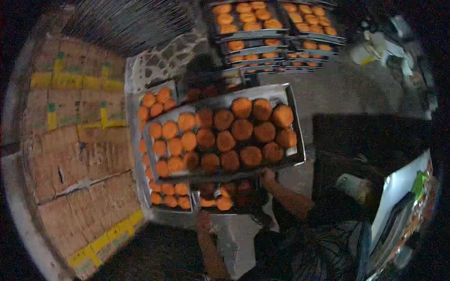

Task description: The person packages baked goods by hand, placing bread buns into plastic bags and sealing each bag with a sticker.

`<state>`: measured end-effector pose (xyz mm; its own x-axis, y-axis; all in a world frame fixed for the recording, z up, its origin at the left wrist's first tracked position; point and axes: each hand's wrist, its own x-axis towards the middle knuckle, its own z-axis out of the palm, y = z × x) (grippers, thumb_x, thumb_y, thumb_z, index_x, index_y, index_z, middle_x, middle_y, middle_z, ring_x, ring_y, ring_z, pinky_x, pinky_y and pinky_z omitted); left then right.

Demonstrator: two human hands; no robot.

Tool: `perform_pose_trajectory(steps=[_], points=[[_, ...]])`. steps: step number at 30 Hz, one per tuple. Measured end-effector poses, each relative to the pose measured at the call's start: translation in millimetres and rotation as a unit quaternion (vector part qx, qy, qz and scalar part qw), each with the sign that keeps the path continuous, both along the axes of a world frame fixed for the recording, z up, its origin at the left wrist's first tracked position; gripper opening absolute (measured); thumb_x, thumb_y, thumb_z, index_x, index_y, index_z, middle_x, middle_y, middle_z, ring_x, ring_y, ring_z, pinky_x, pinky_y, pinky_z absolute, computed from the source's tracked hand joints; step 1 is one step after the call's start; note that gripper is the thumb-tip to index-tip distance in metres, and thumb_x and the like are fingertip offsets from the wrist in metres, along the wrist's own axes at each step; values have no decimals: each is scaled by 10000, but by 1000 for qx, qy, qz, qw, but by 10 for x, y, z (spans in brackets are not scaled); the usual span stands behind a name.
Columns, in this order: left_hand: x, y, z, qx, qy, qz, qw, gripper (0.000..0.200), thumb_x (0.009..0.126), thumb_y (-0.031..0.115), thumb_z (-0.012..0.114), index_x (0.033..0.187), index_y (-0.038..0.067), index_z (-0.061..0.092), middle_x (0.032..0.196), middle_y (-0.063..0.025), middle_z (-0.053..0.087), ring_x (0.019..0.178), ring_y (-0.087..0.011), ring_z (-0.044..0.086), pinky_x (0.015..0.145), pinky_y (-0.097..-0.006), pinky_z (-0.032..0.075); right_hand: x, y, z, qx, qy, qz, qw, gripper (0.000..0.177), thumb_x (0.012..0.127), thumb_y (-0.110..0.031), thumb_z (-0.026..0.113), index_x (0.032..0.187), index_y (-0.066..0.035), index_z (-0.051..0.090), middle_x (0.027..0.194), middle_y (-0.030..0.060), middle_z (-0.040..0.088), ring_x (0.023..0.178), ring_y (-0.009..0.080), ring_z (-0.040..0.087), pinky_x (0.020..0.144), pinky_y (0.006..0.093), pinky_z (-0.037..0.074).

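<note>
A large shallow tray [300, 154] of round orange-brown pieces that look like buns [242, 129] lies at a slant over other filled trays, its right side higher. My right hand [268, 178] is at its near edge, right of the middle, fingers closed on the rim. Below and nearer me is a lower tray [225, 211] with more orange rounds [224, 203]. My left hand [203, 221] is at the front edge of that lower tray; its fingers are dim and blurred. Another tray of rounds [157, 103] shows behind, at the left.
Stacked cardboard boxes [89, 159] with yellow tape form a wall at the left. Several stacked trays of similar rounds [253, 28] stand at the back. A whitish bucket [363, 55] is on the floor at the far right. A pale sheet-like panel [398, 192] leans at the near right.
</note>
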<state>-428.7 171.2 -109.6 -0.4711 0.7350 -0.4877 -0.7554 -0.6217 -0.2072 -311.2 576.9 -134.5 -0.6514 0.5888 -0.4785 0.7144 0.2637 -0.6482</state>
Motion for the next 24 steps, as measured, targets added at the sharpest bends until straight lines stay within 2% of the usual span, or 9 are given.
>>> perform_pose_trajectory(steps=[3, 4, 5, 6, 12, 13, 15, 20, 24], points=[[-356, 790, 567, -113, 66, 20, 991, 361, 880, 286, 385, 1126, 29, 449, 902, -154, 518, 789, -269, 514, 716, -391, 431, 195, 241, 1212, -223, -158, -107, 956, 154, 729, -222, 538, 656, -88, 513, 624, 64, 497, 595, 201, 515, 522, 370, 422], [-382, 1008, 829, -280, 1, 37, 959, 331, 864, 262, 413, 1083, 17, 456, 822, -136, 494, 695, -251, 480, 690, -382, 428, 496, 123, 793, -209, -152, -125, 958, 154, 729, -222, 538, 656, -88, 513, 624, 64, 497, 595, 201, 515, 522, 370, 422], [-371, 1173, 930, -437, -58, 51, 896, 303, 848, 238, 441, 1040, 5, 463, 743, -119, 469, 602, -232, 446, 665, -373, 426, 718, 93, 573, -394, 59, -370, 839, 149, 712, -206, 542, 647, -77, 509, 610, 55, 496, 540, 193, 477, 494, 350, 396], [-316, 1227, 920, -421, -51, 31, 905, 303, 848, 238, 441, 1040, 5, 463, 743, -119, 469, 602, -232, 446, 665, -373, 426, 1340, -15, -513, -519, 274, -548, 596, 144, 695, -191, 546, 639, -65, 505, 595, 47, 494, 485, 186, 438, 466, 331, 371], [-411, 1170, 1205, -356, 113, -128, 919, 305, 791, 244, 459, 1013, 36, 465, 783, -105, 476, 624, -225, 454, 641, -355, 418, 1997, -749, -443, -301, 570, -390, 657, 126, 654, -143, 524, 642, -18, 509, 577, 71, 496, 425, 181, 390, 437, 319, 337], [-704, 1374, 1334, -359, 159, -148, 908, 306, 781, 245, 461, 1008, 41, 465, 790, -103, 477, 628, -224, 455, 637, -352, 416, 1728, -626, 97, -294, 599, -403, 626, 126, 654, -143, 524, 642, -18, 509, 577, 71, 496, 425, 181, 390, 437, 319, 337], [-868, 1727, 1418, -328, 208, -220, 895, 308, 762, 248, 467, 999, 51, 466, 804, -98, 480, 636, -222, 458, 629, -346, 414, 1333, -898, 1957, -117, 221, -585, 772, 179, 616, -119, 516, 714, 31, 516, 548, 78, 492, 411, 175, 390, 421, 325, 325], [-706, 2691, 1901, -244, 343, -338, 842, 316, 715, 253, 481, 977, 77, 467, 838, -87, 486, 655, -216, 464, 609, -332, 407, 2180, -885, 2636, -66, 239, -690, 680, 166, 585, -80, 491, 437, -5, 493, 476, 69, 484, 460, 176, 458, 467, 325, 356], [-460, 3195, 2055, -197, 421, -378, 801, 325, 677, 258, 493, 959, 98, 468, 865, -78, 491, 670, -211, 469, 593, -320, 402, 2963, -938, 2875, -17, 349, -751, 560, 141, 588, -72, 487, 466, -3, 498, 497, 70, 490, 464, 170, 470, 451, 306, 372]])
